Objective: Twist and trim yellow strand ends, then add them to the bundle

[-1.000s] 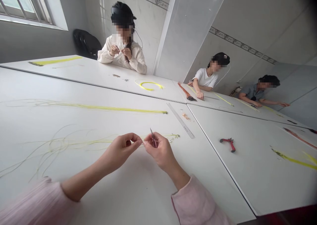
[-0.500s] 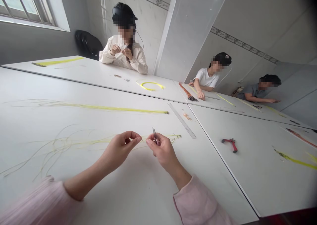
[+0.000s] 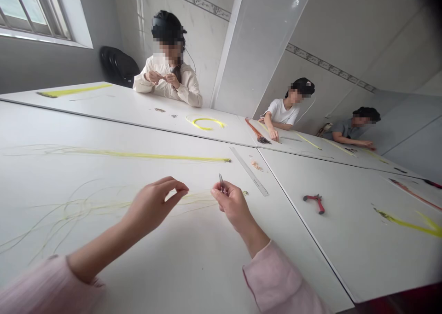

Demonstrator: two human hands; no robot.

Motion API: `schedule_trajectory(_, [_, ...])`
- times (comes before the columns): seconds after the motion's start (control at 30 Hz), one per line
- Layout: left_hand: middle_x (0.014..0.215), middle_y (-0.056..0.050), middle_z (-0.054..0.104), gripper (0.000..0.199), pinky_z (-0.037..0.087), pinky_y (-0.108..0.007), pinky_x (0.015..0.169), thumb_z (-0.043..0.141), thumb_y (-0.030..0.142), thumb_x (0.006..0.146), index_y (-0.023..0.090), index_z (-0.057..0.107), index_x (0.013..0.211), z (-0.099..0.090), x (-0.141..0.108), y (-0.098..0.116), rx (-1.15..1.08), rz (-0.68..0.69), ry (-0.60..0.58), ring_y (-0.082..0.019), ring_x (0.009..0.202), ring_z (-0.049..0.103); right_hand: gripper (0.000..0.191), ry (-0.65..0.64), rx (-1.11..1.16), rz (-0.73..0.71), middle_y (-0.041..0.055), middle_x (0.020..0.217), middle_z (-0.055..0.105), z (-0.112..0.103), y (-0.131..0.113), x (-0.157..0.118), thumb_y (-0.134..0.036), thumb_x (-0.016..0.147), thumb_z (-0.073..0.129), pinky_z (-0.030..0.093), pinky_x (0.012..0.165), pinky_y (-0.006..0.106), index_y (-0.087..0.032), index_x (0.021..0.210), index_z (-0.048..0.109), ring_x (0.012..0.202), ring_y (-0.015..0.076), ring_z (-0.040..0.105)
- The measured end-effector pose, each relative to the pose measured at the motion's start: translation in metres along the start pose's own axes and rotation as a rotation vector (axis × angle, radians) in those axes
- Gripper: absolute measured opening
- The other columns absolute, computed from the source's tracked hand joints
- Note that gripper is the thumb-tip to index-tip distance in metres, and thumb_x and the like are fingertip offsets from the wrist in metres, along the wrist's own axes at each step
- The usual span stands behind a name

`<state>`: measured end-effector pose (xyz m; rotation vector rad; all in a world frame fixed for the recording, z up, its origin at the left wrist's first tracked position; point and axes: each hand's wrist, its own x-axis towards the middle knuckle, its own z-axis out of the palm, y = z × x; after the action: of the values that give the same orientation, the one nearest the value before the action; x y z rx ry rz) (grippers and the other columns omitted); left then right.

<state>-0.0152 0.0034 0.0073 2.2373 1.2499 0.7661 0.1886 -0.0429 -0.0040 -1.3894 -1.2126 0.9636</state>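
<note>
My left hand [image 3: 155,201] is closed in a pinch above the table, thumb against forefinger; whatever lies between the tips is too fine to make out. To its right, my right hand [image 3: 233,203] is wrapped round small pointed metal scissors [image 3: 221,180], tips up. The two hands are apart. Beneath and behind them spreads a loose bundle of thin pale-yellow fishing lines [image 3: 83,208], fanned out at the left. Small dark hooks [image 3: 245,193] at its right end are partly hidden by my right hand. Farther back lies a straighter bundle of yellow lines [image 3: 165,156], also with hooks at its right end.
A clear ruler [image 3: 249,171] lies beside a small pile of orange-pink bits [image 3: 256,165]. Red-handled pliers [image 3: 315,202] rest on the right table [image 3: 331,249]. A yellow coil [image 3: 207,123] and an orange bundle [image 3: 255,132] lie across the seam, where several co-workers sit.
My hands have moved apart, the left one leftward and the right one slightly rightward. The scissors stay in my right hand. The view has shifted a little.
</note>
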Motion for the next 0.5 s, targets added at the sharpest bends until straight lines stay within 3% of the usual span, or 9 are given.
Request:
schedule_trajectory(0.07, [0.097,-0.001,0.066,0.031,0.034,-0.024,0.061,0.040,0.045,0.088,0.026,0.065,0.090,-0.018,0.011,-0.004,0.244,0.149,0.066,-0.016,0.070,0.055,0.018,0.042,-0.088,-0.008,-0.0068,0.059,0.038,-0.021,-0.001,0.018,-0.033,0.076,0.060,0.026,0.047,0.022,-0.017,0.072,0.053,0.049,0.0057,0.030])
schedule_trajectory(0.17, [0.104,0.001,0.065,0.035,0.029,-0.021,0.060,0.032,0.040,0.091,0.024,0.063,0.095,-0.053,0.029,-0.007,0.525,0.203,0.121,-0.016,0.079,0.057,0.020,0.107,-0.155,0.007,-0.0054,0.064,0.047,-0.057,-0.003,0.053,-0.033,0.079,0.059,0.030,0.048,0.022,-0.013,0.077,0.056,0.049,0.0042,0.037])
schedule_trajectory(0.23, [0.105,0.003,0.062,0.039,0.025,-0.018,0.059,0.027,0.039,0.091,0.023,0.062,0.099,-0.076,0.040,-0.013,0.644,0.149,0.146,-0.015,0.080,0.056,0.025,0.133,-0.200,0.037,-0.0009,0.075,0.056,-0.080,-0.003,0.077,-0.033,0.088,0.049,0.038,0.054,0.022,-0.010,0.086,0.059,0.055,0.0056,0.049])
schedule_trajectory(0.3, [0.103,0.003,0.061,0.044,0.023,-0.017,0.061,0.025,0.042,0.088,0.021,0.061,0.100,-0.093,0.049,-0.026,0.708,0.048,0.128,-0.014,0.079,0.055,0.032,0.138,-0.249,0.088,0.0051,0.097,0.060,-0.097,0.000,0.098,-0.032,0.095,0.039,0.048,0.067,0.027,-0.009,0.098,0.061,0.077,0.0129,0.060])
schedule_trajectory(0.4, [0.100,0.003,0.059,0.053,0.020,-0.018,0.065,0.017,0.043,0.085,0.019,0.060,0.102,-0.110,0.060,-0.058,0.757,-0.088,0.102,-0.010,0.077,0.052,0.030,0.126,-0.314,0.173,0.0089,0.114,0.058,-0.110,0.009,0.126,-0.031,0.090,0.053,0.052,0.078,0.038,-0.014,0.115,0.055,0.095,0.0199,0.060])
schedule_trajectory(0.5, [0.095,0.002,0.064,0.038,0.022,-0.019,0.061,0.030,0.035,0.083,0.020,0.064,0.089,-0.118,0.071,-0.103,0.716,-0.209,0.055,-0.009,0.068,0.049,0.032,0.112,-0.367,0.226,0.0094,0.116,0.057,-0.110,0.023,0.150,-0.030,0.089,0.055,0.051,0.080,0.040,-0.014,0.117,0.054,0.097,0.0207,0.059])
